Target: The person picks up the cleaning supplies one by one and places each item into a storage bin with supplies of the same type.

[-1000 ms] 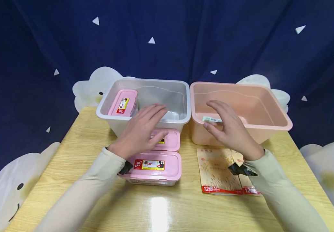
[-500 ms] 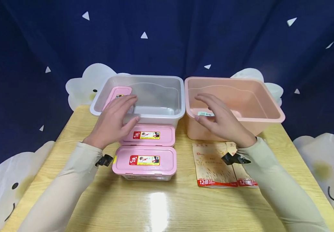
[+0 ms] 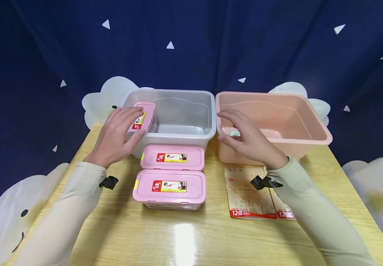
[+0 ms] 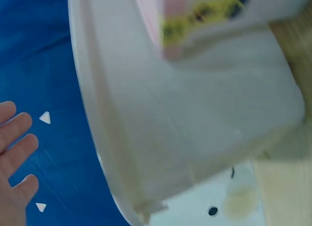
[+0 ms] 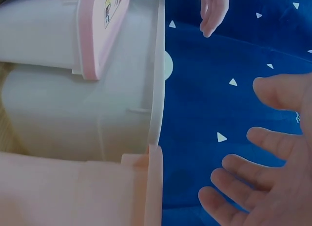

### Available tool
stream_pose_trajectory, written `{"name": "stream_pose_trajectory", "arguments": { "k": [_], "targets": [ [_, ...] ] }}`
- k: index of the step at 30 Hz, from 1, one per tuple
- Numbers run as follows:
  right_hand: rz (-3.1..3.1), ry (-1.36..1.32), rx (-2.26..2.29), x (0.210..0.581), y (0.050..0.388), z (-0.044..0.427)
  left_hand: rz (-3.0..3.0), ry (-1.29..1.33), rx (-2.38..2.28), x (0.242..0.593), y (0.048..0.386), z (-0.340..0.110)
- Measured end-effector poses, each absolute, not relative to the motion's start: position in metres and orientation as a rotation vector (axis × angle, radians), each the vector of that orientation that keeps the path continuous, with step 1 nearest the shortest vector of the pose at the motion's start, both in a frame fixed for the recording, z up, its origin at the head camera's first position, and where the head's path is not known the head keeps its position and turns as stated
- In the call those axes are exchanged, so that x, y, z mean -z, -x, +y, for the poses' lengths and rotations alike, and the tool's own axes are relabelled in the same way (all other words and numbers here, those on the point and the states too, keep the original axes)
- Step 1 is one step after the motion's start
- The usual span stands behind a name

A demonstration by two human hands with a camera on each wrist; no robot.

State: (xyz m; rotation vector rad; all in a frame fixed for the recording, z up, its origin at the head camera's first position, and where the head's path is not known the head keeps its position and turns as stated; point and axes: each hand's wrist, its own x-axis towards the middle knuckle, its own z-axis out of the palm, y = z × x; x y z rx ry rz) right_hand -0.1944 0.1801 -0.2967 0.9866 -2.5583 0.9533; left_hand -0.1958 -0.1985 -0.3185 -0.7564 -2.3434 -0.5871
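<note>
left fingers farther left; near pink box

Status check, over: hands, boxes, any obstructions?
Left hand empty, by the gray bin. Right hand empty, by the peach bin. One pink-lidded box inside gray bin; middle box and nearest box outside, in front. Nothing visibly blocking either hand.

- My left hand hides part of the box in the grey bin.
- My right sleeve covers part of one paper packet.
- A yellow strip blurs in the left wrist view.
- I can't read the front label's finest print.
</note>
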Motion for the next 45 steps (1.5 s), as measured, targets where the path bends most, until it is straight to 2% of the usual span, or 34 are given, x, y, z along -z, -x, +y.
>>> {"name": "stream_pose_trajectory", "arguments": {
  "k": [4,11,16,31,45],
  "targets": [
    [-2.542,-1.027,-0.966,0.297,0.198,0.174,-2.403,0.732,0.551,0.320,0.202,-0.212],
    [-2.548,-1.081,-0.965,0.292,0.203,0.164,-2.504,0.508,0.654,0.319,0.216,-0.236],
    [-2.607,-1.109,-0.933,0.287,0.207,0.151,-2.550,0.442,0.726,0.324,0.219,-0.248],
    [-2.614,-1.218,-0.897,0.285,0.209,0.124,-2.613,0.350,0.783,0.331,0.218,-0.256],
    [-2.609,-1.254,-0.845,0.289,0.208,0.118,-2.684,0.213,0.926,0.347,0.217,-0.254]
  ]
}}
